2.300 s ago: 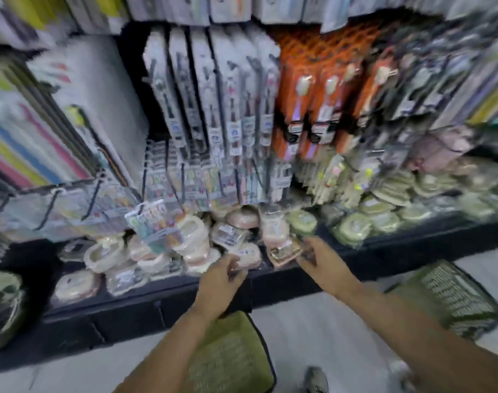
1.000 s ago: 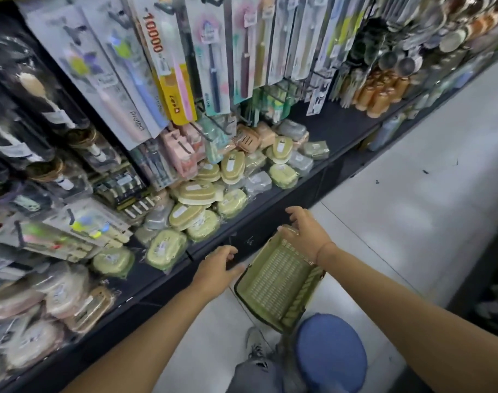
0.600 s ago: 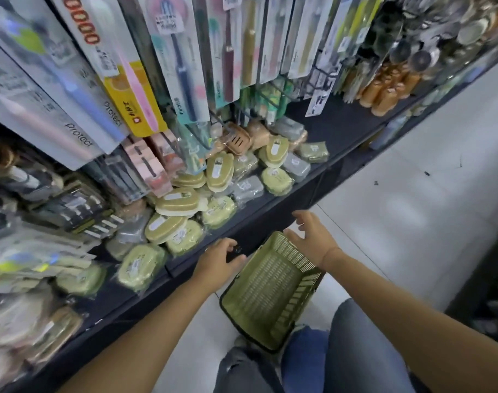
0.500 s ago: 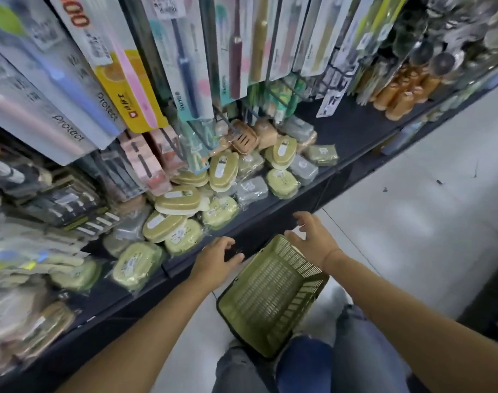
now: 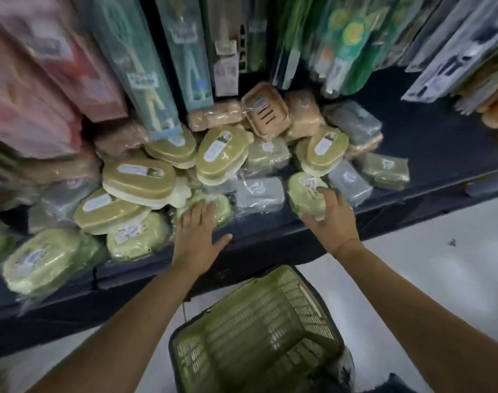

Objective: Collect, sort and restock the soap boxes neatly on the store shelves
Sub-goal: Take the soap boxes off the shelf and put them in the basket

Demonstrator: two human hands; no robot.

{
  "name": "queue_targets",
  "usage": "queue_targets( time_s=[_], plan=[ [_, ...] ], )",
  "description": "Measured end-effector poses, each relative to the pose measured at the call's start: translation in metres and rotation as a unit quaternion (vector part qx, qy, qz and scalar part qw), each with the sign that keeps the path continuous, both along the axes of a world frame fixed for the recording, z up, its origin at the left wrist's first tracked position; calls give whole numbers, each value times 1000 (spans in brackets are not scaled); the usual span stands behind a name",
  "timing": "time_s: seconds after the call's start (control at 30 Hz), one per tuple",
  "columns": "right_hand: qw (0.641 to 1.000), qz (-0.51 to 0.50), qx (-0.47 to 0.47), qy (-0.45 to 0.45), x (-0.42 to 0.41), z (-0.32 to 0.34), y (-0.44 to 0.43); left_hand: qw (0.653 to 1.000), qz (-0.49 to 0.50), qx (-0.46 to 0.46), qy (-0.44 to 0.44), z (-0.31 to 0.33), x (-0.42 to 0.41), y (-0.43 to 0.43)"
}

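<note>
Beneath shelf [image 5: 446, 137], green basket [image 5: 256, 333], left hand [image 5: 198, 241] fingers spread on soap box [image 5: 223, 207], right hand [image 5: 331, 221] gripping second box [image 5: 304, 191]

Soap boxes [image 5: 138, 181] crowd shelf [image 5: 440, 137]; free room right.

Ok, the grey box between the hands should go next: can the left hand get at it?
Probably yes: the grey box lies exposed near the shelf front, right beside the open left hand.

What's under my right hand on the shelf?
The right hand grips a plastic-wrapped green soap box on the black shelf. The palm covers its near end; what lies beneath the box cannot be seen.
</note>
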State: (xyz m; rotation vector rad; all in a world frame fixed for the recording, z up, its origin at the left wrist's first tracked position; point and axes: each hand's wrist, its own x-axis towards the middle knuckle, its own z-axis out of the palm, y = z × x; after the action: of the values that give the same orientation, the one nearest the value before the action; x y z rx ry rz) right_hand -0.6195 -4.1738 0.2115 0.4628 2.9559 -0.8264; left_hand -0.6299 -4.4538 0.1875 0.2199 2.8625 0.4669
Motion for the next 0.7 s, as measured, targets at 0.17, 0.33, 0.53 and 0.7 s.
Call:
queue_targets(
  time_s=[0.17, 0.33, 0.53, 0.7],
  plan=[
    [994, -15, 61, 88, -13, -69, -3, 989, 10, -31, 141, -55, -19, -12],
    [968, -80, 94, 219, -19, -115, -3, 962, 1, -75, 263, -77, -25, -19],
    [954, -128, 68, 261, -34, -138, 3, 964, 55, -124, 230, -69, -29, -13],
    [956, -141, 57, 251, -32, -133, 3, 974, 72, -118, 180, -68, -23, -7]
  ],
)
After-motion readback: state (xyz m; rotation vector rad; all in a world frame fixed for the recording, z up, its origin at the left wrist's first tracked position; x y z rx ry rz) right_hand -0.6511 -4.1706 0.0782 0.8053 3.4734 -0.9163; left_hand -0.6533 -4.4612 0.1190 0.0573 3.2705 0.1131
